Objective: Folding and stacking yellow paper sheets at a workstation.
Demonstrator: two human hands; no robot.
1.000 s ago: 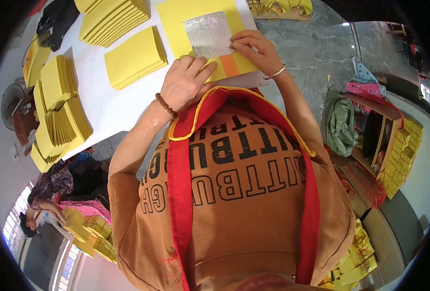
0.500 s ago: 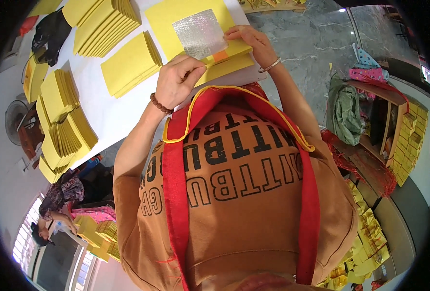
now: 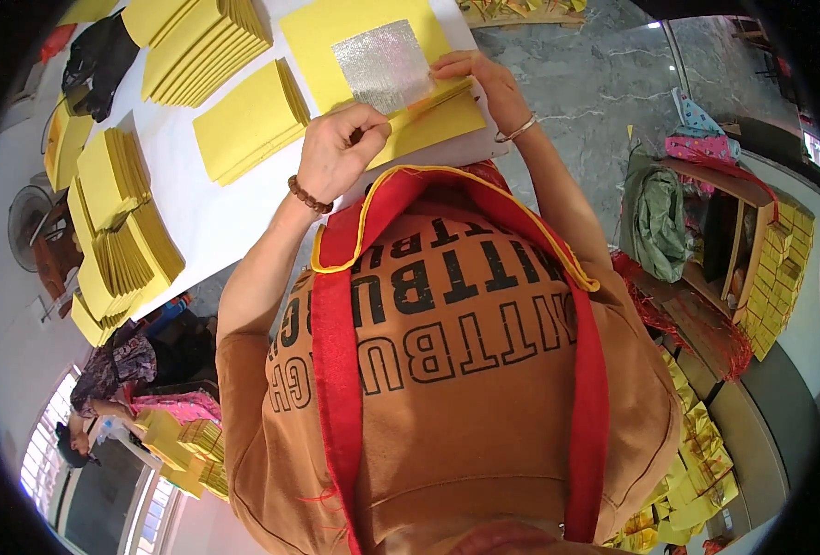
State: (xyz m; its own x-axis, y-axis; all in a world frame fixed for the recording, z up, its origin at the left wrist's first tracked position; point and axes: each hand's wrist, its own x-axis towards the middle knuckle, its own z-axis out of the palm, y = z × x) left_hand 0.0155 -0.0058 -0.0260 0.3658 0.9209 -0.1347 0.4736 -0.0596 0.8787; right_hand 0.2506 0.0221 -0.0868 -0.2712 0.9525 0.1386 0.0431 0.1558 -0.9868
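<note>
A yellow paper sheet (image 3: pixel 308 44) with a silver foil square (image 3: pixel 379 65) at its middle lies at the table's near right corner. Its near edge is turned up into a narrow fold, and more yellow paper (image 3: pixel 438 128) shows beneath on my side. At the left end of the fold, my left hand (image 3: pixel 341 153) is closed, thumb against the curled fingers, pinching the paper edge. My right hand (image 3: pixel 491 91) grips the fold's right end, fingers on top; its thumb is mostly hidden.
Left of the sheet lies a folded yellow paper stack (image 3: pixel 251 125) on the white table (image 3: pixel 208 236). Larger fanned stacks (image 3: pixel 202 55) stand farther off, others (image 3: pixel 123 222) along the left. A black bag (image 3: pixel 100 65) sits at the far left. Shelving (image 3: pixel 743 231) stands right; another person (image 3: pixel 119 379) is at lower left.
The near edge has been turned farther over, away from me, so the orange patch on it is now mostly hidden. More of the yellow paper underneath shows. Both hands have shifted only slightly.
</note>
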